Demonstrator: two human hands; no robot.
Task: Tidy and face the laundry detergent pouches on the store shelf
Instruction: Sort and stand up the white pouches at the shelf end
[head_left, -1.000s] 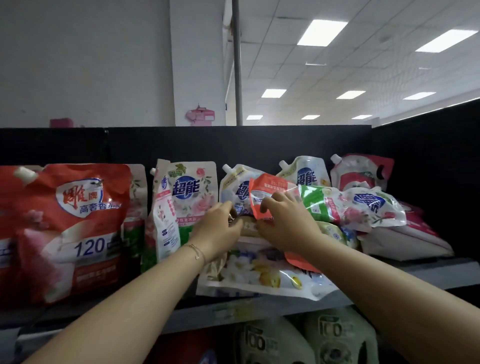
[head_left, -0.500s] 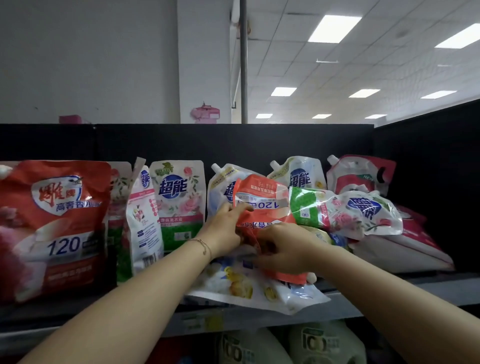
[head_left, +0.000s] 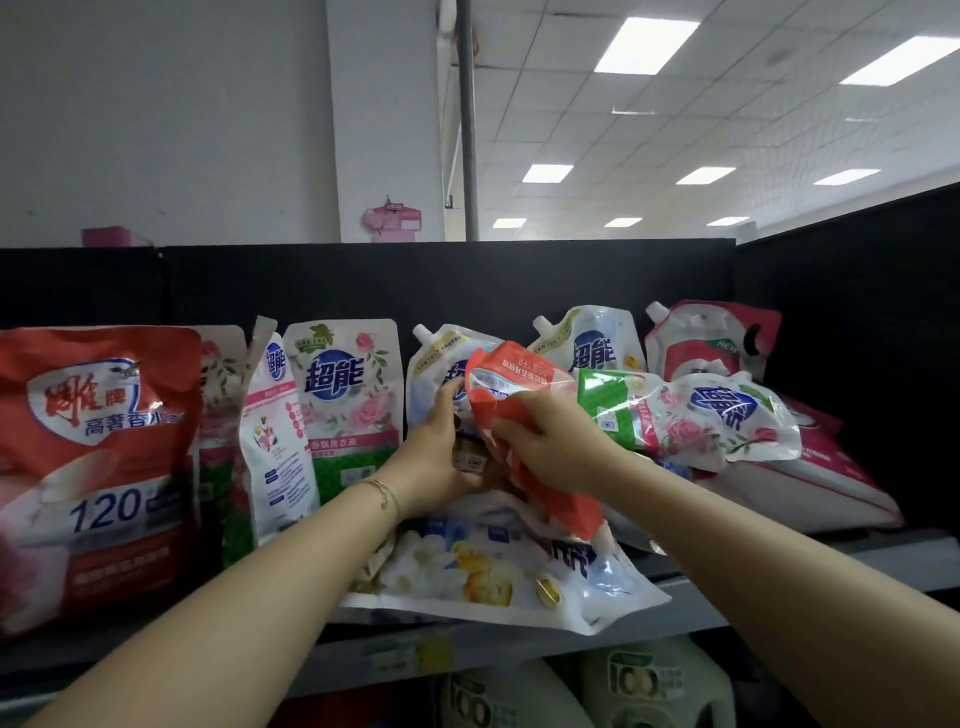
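Note:
A small orange-red detergent pouch (head_left: 514, 379) is lifted upside down at the shelf's middle, its spout pointing down near the shelf edge. My right hand (head_left: 550, 441) grips its front. My left hand (head_left: 441, 452) holds it from the left and behind. Under it a white flowered pouch (head_left: 498, 571) lies flat and hangs over the grey shelf's edge (head_left: 779, 571). A green and white rose pouch (head_left: 691, 415) lies on its side to the right.
A big red pouch (head_left: 98, 467) stands at the left, with white rose pouches (head_left: 345, 405) upright beside it. Spouted pouches (head_left: 597, 348) lean on the black back panel. Red and white pouches (head_left: 810, 483) are piled flat at right. Jugs (head_left: 649, 686) sit on the lower shelf.
The orange-red pouch has been pulled up off the pile and tipped more upright, spout down. My right hand slid from its top edge to its front; my left hand moved in behind it.

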